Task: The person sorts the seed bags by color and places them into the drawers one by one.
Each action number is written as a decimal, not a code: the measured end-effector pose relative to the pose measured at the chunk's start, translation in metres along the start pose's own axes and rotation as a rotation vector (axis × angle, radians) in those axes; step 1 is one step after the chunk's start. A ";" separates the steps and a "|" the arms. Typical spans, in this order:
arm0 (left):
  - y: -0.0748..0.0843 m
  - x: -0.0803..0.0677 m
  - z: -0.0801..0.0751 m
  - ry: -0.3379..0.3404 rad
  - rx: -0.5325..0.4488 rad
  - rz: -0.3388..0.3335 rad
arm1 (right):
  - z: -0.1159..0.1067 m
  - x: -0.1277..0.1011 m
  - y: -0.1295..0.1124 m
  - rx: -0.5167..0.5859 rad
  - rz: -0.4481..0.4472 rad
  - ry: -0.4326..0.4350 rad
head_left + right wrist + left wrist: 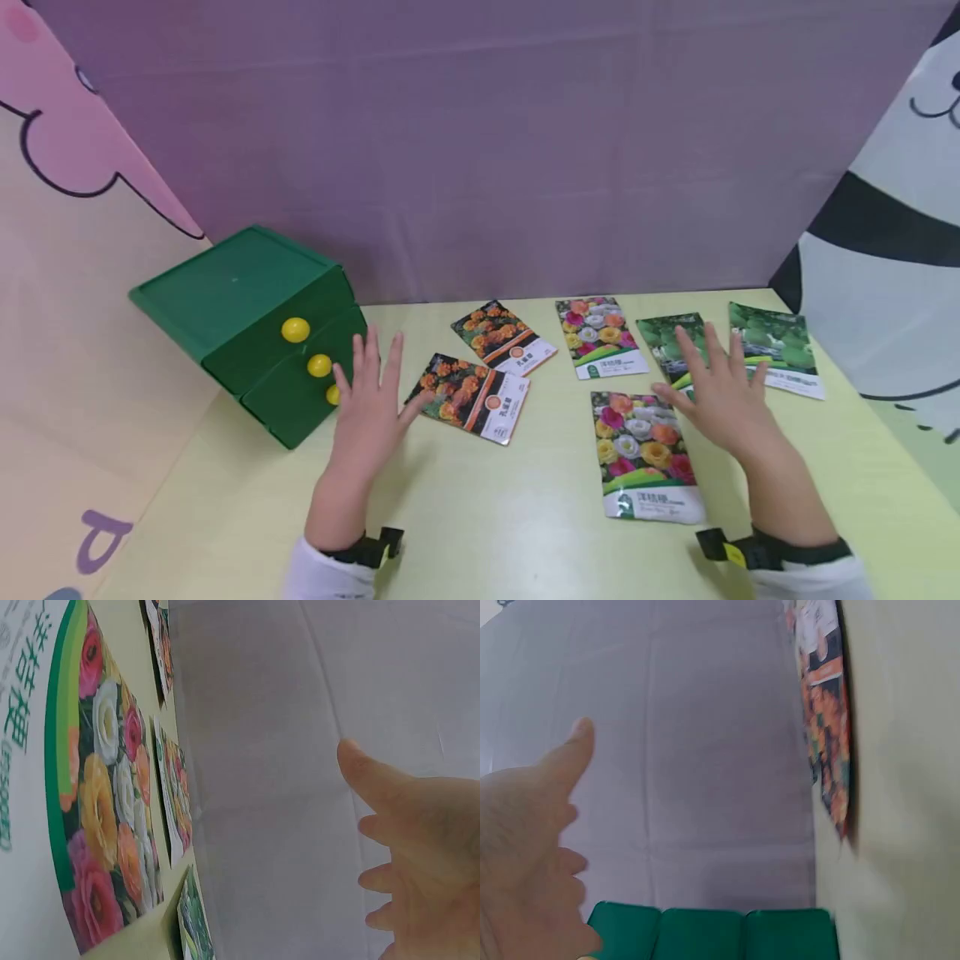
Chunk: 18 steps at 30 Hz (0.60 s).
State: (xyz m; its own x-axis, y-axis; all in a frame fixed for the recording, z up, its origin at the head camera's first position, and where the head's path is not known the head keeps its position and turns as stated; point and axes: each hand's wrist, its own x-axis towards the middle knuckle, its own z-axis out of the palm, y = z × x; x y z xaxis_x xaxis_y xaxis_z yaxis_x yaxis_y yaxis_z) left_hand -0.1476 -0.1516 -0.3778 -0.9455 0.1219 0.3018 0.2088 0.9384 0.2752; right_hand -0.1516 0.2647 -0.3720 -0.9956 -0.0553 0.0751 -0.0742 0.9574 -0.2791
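Note:
My left hand [367,421], fingers spread and holding nothing, hovers between the green drawer box [285,342] and an orange-flower seed packet [468,396]. A second orange-flower packet [502,336] lies just behind that one. My right hand [723,400] is spread too and holds nothing; it partly covers a green-leaf seed packet [670,340]. Beside it lies another green-leaf packet [776,342]. Nearer the front is a mixed-flower packet [647,450], with a matching packet [598,333] behind. In the right wrist view, the right hand [427,847] is apart from the packets.
Yellow knobs [296,330] are on the drawer fronts, facing the left hand. A purple cloth [487,150] hangs along the back edge of the pale table [480,525]. Panels with cartoon prints [892,275] stand at both sides.

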 end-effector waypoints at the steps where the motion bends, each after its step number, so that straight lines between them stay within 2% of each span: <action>1: -0.002 -0.001 -0.004 0.041 -0.009 0.007 | 0.000 0.001 -0.002 0.007 -0.004 0.003; 3: -0.009 -0.002 -0.013 0.136 -0.003 0.044 | 0.001 0.005 -0.006 0.024 -0.018 0.015; 6: -0.025 0.001 -0.030 0.346 0.030 0.147 | 0.001 0.015 -0.018 0.062 -0.066 0.024; 9: -0.048 0.009 -0.055 0.571 0.082 0.236 | 0.002 0.031 -0.039 0.139 -0.117 -0.017; 11: -0.061 0.015 -0.074 0.646 0.096 0.255 | 0.004 0.044 -0.059 0.219 -0.153 -0.060; 13: -0.070 0.019 -0.093 0.633 0.106 0.231 | 0.007 0.056 -0.081 0.307 -0.186 -0.112; 14: -0.073 0.021 -0.103 0.585 0.119 0.200 | 0.009 0.062 -0.093 0.350 -0.202 -0.140; 18: -0.079 0.029 -0.128 0.278 0.212 0.070 | 0.020 0.084 -0.140 0.494 -0.271 -0.270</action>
State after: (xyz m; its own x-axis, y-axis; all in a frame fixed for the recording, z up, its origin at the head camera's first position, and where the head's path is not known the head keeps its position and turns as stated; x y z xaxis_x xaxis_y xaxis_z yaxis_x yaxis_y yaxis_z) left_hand -0.1595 -0.2638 -0.2736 -0.8208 0.1228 0.5578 0.1862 0.9808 0.0581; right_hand -0.2260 0.1202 -0.3461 -0.9121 -0.4094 -0.0209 -0.2798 0.6589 -0.6982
